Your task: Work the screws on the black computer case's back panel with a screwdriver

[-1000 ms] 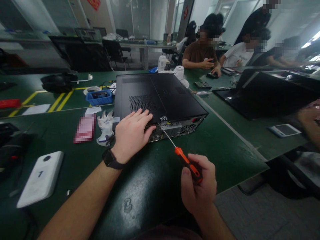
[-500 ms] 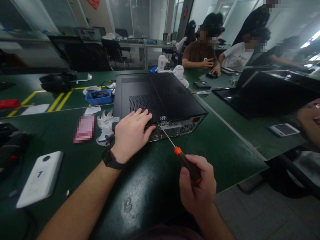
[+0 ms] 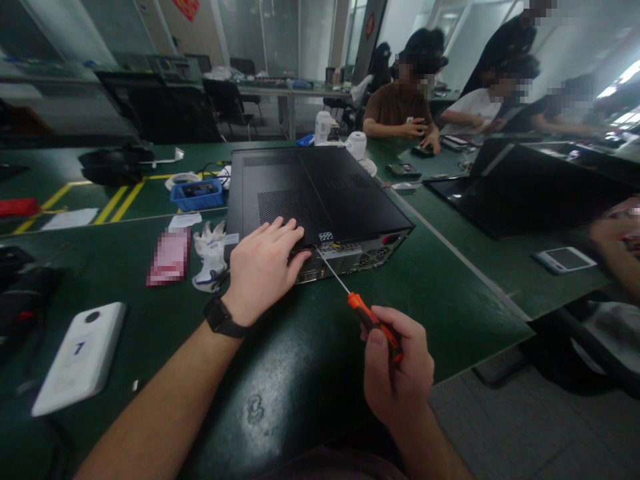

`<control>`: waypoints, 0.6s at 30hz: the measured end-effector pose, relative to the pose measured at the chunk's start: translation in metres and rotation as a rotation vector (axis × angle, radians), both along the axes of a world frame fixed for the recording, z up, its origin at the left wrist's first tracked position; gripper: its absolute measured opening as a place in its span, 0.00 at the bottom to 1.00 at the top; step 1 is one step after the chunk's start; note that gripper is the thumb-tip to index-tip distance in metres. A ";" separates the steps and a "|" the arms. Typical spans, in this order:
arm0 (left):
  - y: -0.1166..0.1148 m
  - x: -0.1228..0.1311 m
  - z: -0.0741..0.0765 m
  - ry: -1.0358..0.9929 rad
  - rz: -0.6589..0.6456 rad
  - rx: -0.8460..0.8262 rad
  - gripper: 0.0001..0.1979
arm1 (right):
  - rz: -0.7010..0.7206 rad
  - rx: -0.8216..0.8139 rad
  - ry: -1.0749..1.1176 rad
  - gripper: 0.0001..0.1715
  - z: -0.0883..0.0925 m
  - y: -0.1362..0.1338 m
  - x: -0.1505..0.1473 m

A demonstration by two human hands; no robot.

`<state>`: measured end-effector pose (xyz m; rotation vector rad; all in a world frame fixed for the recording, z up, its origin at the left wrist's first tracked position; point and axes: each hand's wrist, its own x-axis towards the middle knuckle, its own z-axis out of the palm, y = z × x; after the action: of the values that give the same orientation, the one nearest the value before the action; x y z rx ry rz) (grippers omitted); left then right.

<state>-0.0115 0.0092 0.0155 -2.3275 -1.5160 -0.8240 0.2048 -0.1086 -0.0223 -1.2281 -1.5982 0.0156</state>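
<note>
A black computer case lies flat on the green table, its metal back panel with the fan grille facing me. My left hand rests on the case's near left edge, fingers stretched over the perforated top and thumb out at the back panel. In my right hand is a screwdriver with an orange and black handle, fingers wrapped round it. Its thin shaft points up and left, and the tip meets the upper edge of the back panel beside my left thumb. The screw itself is too small to make out.
Left of the case lie a white glove, a blue bin with small parts and a white device marked 1. A black screen and a phone-like device lie to the right. Several people work across the table.
My right hand has turned the screwdriver's handle, so more of its orange side shows, and the thumb sits differently. My left hand and the case have not moved.
</note>
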 end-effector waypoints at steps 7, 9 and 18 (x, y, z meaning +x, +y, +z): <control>0.000 0.000 -0.001 -0.015 -0.009 -0.001 0.17 | 0.005 -0.059 0.065 0.16 -0.001 -0.001 0.000; 0.000 0.000 -0.001 -0.012 -0.006 0.004 0.17 | -0.008 -0.006 0.019 0.17 0.002 0.000 -0.001; 0.001 0.000 -0.001 0.003 -0.003 0.008 0.17 | -0.043 -0.059 0.055 0.16 -0.007 0.000 0.000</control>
<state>-0.0117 0.0100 0.0148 -2.3246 -1.5054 -0.8251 0.2050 -0.1089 -0.0297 -1.2964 -1.5331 0.0694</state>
